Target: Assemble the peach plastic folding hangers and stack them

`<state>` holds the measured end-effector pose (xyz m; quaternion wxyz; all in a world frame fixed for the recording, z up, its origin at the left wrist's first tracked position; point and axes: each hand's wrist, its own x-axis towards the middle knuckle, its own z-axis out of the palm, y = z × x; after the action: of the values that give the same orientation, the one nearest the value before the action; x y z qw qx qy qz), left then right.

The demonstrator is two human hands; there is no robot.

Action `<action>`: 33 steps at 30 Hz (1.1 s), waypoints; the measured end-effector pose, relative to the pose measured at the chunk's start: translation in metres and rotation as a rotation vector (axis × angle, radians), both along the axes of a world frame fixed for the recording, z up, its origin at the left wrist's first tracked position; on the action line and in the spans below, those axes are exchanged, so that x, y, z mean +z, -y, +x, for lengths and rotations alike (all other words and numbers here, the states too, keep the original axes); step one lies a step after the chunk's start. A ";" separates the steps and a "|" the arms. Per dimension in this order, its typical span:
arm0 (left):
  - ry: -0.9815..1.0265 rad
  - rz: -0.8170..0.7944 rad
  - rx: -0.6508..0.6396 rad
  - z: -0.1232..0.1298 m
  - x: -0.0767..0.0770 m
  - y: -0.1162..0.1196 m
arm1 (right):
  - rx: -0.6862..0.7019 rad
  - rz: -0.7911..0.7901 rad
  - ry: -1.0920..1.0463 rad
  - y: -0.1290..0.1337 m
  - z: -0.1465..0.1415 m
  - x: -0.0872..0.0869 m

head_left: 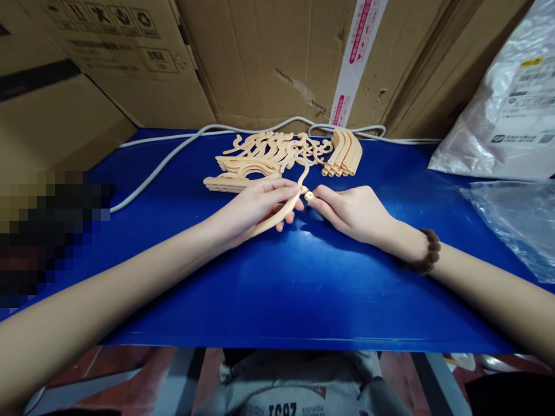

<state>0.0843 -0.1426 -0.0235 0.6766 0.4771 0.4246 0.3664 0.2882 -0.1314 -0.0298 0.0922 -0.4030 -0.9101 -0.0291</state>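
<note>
My left hand [266, 208] is closed round a long, curved beige plastic piece [277, 217], with a hook-like part [305, 172] rising at its upper end. Just to the right, my right hand [351, 211] pinches a small beige piece [309, 196] with a round end between thumb and forefinger, close to the end of the held curved piece. Whether the two pieces touch is too small to tell. Behind my hands lie several beige hooks [269, 144], stacked flat beige parts [228, 184] and a bundle of curved beige arms [344, 153].
Cardboard boxes [260, 63] stand along the back of the blue table [277, 300]. A white cable [169, 151] runs behind the parts. At the right lie a white plastic package [498, 127] and clear plastic film [515, 219]. Dark, pixelated objects are at the left.
</note>
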 end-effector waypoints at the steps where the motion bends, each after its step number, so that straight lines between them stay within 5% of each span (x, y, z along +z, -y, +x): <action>1: -0.001 0.004 -0.007 0.000 0.000 0.000 | 0.019 -0.006 -0.011 0.000 0.000 0.000; 9: 0.024 -0.024 -0.046 -0.003 0.000 0.002 | 0.181 0.037 -0.040 -0.002 0.002 -0.002; 18: -0.098 0.043 -0.015 -0.004 -0.003 0.001 | 0.069 0.065 0.047 -0.001 0.002 -0.003; 33: -0.048 -0.026 -0.011 -0.003 0.002 0.001 | 0.090 0.135 0.001 -0.001 0.003 -0.005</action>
<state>0.0817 -0.1439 -0.0215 0.6744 0.4793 0.4429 0.3455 0.2908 -0.1309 -0.0344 0.1199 -0.3543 -0.9234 -0.0865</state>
